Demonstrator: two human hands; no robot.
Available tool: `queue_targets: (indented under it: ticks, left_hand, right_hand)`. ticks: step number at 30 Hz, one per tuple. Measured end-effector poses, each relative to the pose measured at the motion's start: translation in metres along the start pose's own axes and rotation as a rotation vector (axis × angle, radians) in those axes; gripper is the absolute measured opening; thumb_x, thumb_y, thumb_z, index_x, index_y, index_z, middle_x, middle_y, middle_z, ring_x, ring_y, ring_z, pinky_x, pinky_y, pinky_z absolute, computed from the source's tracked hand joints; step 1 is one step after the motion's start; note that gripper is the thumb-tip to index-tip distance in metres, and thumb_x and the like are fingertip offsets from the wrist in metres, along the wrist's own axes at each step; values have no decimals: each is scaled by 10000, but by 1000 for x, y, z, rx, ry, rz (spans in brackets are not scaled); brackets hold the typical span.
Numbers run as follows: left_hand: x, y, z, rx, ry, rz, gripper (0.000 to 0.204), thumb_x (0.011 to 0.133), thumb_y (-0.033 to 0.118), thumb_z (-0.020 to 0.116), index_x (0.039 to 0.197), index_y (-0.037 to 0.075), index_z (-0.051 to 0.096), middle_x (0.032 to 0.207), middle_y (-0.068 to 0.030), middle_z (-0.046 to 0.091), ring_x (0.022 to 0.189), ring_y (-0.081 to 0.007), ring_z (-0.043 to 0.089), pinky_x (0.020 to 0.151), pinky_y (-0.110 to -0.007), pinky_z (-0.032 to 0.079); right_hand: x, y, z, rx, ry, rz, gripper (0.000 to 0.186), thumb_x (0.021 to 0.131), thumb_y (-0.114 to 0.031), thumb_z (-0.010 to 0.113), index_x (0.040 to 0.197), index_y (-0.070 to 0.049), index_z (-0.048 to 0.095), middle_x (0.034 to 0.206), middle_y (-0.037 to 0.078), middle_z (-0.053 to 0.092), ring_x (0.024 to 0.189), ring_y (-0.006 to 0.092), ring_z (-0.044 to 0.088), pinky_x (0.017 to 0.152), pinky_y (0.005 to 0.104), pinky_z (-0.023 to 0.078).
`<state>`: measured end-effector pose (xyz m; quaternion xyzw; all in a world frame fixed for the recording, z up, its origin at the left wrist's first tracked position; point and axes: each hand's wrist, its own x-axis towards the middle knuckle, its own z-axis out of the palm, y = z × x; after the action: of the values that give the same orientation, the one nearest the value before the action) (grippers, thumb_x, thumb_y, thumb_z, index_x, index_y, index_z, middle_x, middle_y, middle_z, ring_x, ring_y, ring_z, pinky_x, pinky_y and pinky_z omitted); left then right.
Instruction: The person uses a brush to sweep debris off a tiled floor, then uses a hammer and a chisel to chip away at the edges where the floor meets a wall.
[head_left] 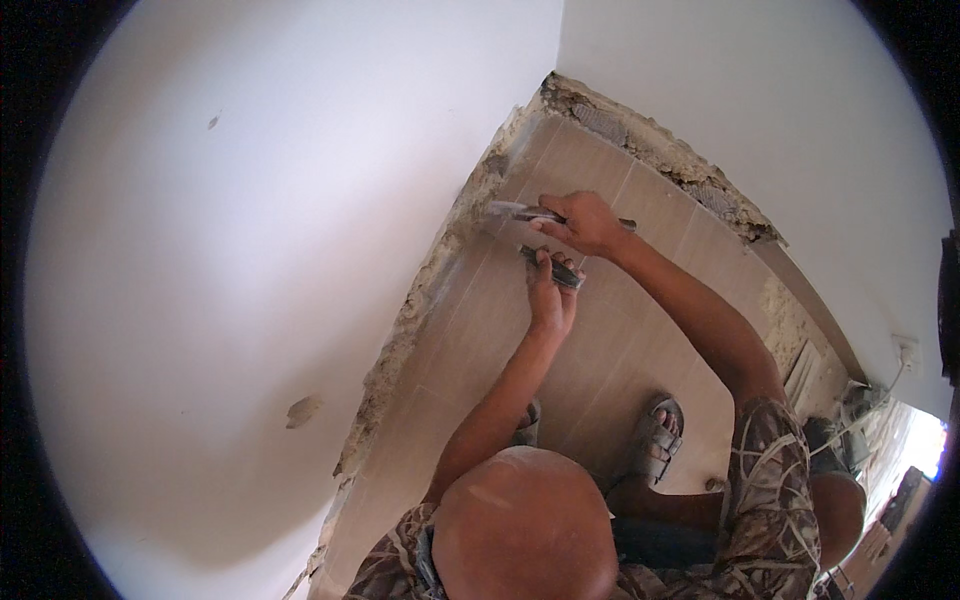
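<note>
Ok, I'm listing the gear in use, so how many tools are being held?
2: a pale-ended tool in the right hand, and a dark-handled tool in the left hand. The fingers partly cover both.

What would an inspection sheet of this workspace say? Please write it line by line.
Surface: plank-patterned floor; rough, broken strip along left wall.
Job's things: left tool, dark; right tool, pale-tipped, blurred; exact kinds unclear.
Clutter: pale strips near right wall; items beyond unclear.
Grips: left hand closed on left tool; right hand on right tool.
Cables: white cable at socket.
Surroundings: walls white; chipped patch on left wall.
</note>
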<state>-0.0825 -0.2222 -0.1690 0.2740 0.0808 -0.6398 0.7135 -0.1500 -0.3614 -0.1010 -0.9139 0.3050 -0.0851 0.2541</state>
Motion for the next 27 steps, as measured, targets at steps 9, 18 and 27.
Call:
queue_targets:
  ticks: [9,18,27]
  left_hand:
    - [-1,-2,0,24,11,-20,195,1000,325,550,1099,184,461,874,34,509,786,-120,508,743,-351,428]
    - [1,-4,-1,17,26,-1,216,985,337,577,1094,186,467,880,30,517,796,-120,518,746,-357,432]
    - [2,-8,-1,19,25,18,214,986,329,575,1088,177,465,880,29,505,791,-125,507,746,-351,436]
  right_hand:
    - [-2,4,-5,45,-28,28,542,938,-585,477,1085,-91,640,735,225,633,738,434,638,681,525,493]
    - [4,-1,-7,-36,-126,40,547,918,-598,495,1097,-103,645,744,200,650,756,424,645,699,537,498]
    - [6,12,-10,-134,-204,22,484,921,-560,514,1080,-123,647,759,192,653,758,418,649,678,532,499]
